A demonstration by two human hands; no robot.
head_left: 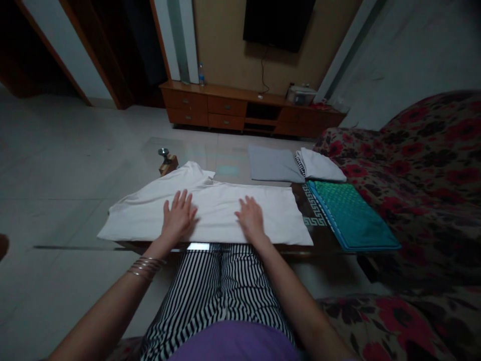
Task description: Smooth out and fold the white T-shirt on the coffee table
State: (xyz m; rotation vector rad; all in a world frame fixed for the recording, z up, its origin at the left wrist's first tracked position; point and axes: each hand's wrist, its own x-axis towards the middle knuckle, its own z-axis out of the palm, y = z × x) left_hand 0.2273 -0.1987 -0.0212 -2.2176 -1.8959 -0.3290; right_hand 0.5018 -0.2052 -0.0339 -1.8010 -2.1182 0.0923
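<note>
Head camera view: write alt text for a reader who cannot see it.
The left hand and right hand lie flat on a white garment spread on a glass-topped table, with a folded grey cloth, a folded white cloth and a teal mat beyond it.

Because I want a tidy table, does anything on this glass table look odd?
Yes: the white garment under the left hand and right hand. Its far left part bunches up in a loose peak past the straight fold, unlike the flat grey folded cloth.
</note>
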